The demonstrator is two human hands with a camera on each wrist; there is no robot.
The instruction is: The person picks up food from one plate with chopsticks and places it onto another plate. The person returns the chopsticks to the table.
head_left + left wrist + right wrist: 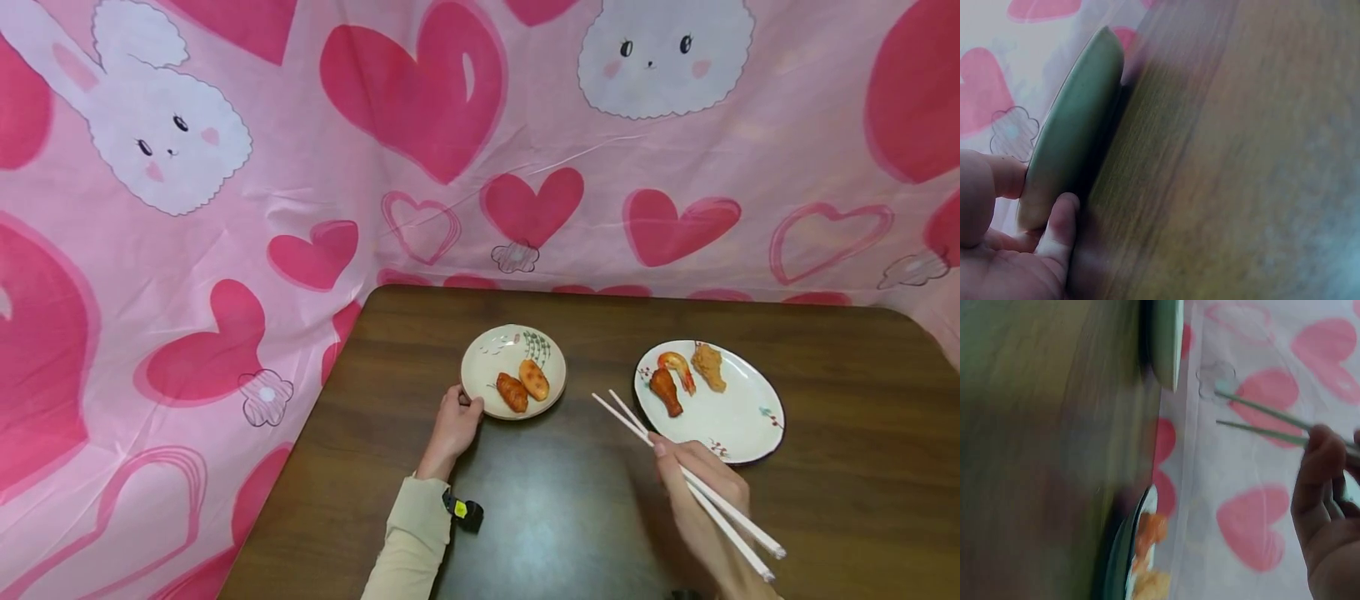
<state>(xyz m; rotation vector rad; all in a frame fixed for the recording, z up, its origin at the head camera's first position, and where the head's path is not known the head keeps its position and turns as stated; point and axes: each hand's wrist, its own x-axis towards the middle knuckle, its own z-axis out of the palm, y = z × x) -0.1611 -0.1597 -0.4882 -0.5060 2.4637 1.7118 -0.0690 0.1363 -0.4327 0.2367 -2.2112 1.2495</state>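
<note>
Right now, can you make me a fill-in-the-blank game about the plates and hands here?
The white chopsticks are in the ____ hand.
Of the round plate and oval plate, the left hand grips the ____ one.
The shrimp lies on the ____ plate.
The round plate bears ____ pieces of food.

Missing words: right; round; oval; two.

the head view is bright and crisp, glare whitening the table [540, 517] at six o'clock; wrist views are dimmer, blurred, the left's glare at four o'clock.
</note>
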